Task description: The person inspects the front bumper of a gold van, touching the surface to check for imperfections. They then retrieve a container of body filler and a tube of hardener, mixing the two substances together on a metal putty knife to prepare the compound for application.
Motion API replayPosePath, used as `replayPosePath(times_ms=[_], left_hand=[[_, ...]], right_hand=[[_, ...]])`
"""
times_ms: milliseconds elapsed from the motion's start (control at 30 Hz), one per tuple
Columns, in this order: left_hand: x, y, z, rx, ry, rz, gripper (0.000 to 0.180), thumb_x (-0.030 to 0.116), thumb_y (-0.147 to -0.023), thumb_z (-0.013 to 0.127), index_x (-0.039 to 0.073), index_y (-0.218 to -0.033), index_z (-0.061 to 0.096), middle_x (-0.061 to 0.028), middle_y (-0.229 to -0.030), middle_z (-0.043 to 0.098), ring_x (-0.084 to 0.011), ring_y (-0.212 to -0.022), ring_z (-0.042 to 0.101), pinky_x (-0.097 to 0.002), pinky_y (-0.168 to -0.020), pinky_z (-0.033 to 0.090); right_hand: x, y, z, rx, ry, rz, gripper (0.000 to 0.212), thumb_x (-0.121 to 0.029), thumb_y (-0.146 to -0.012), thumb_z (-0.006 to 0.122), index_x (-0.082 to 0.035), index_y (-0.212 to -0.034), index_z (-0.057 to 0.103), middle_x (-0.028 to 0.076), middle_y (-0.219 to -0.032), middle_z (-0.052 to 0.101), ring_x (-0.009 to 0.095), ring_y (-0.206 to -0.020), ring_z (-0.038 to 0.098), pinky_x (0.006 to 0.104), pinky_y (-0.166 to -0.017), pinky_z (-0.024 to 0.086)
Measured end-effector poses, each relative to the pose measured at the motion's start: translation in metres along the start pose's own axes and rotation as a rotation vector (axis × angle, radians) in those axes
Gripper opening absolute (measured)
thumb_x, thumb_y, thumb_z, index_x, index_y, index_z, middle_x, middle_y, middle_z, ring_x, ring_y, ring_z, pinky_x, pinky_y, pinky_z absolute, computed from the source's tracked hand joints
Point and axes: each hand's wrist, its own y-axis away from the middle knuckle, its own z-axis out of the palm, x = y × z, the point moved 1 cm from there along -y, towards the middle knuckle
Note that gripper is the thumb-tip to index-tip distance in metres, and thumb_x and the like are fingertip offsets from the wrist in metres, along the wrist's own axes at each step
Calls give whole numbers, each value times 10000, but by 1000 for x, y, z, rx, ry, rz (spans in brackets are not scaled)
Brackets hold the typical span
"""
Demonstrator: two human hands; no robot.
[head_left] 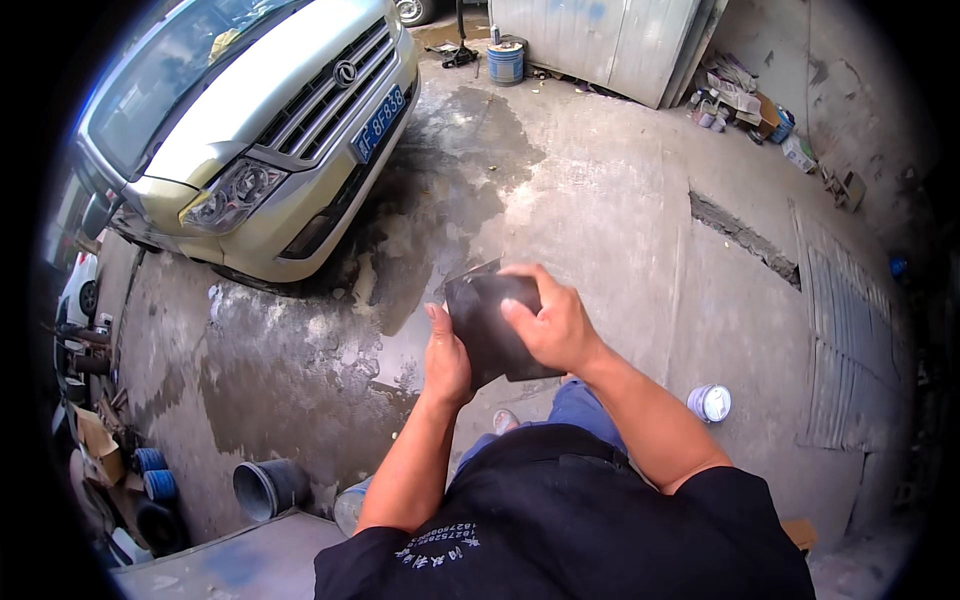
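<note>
A dark grey, folded sheet (490,335), which looks like sandpaper, is held in front of my body at waist height. My left hand (449,358) grips its left edge, thumb pointing up along the side. From the right, my right hand (562,322) closes on the upper right part, with the thumb flat across the face and the fingers round the top edge. A thin flap stands up at the sheet's top. Its back is hidden from me, along with most of my left fingers.
At the upper left stands a pale van (310,130) with its front towards me. Wet concrete (330,370) spreads below it. A white can (709,403) sits to my right, a dark bucket (270,489) lower left. A broken slot (745,238) cuts the floor at right, near metal sheeting (850,350).
</note>
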Motion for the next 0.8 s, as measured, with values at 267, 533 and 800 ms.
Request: replayPosePath(times_ms=[267, 533, 800], left_hand=[[-2, 0, -9, 6, -56, -16, 742, 619, -969, 166, 25, -1311, 450, -124, -1198, 575, -216, -1070, 586, -343, -941, 479], [-5, -5, -19, -16, -62, -22, 748, 601, -977, 181, -13, -1329, 423, -145, -1219, 553, -212, -1088, 559, -333, -941, 457], [-4, -5, -25, -102, -135, -31, 752, 616, -970, 177, 25, -1381, 395, -105, -1234, 546, -191, -1077, 548, -321, -924, 446]], right_hand=[[-6, -7, -1, -28, -24, 37, 320, -97, -836, 599, -44, -1143, 529, 210, -705, 622, 325, -653, 659, 371, -609, 499], [-4, -6, 13, -19, 8, -62, 309, -105, -845, 592, -39, -1139, 523, 206, -657, 594, 306, -586, 635, 365, -568, 478], [-7, -5, 8, -49, 66, -65, 313, -104, -846, 569, -35, -1145, 512, 232, -702, 616, 371, -668, 660, 402, -611, 504]])
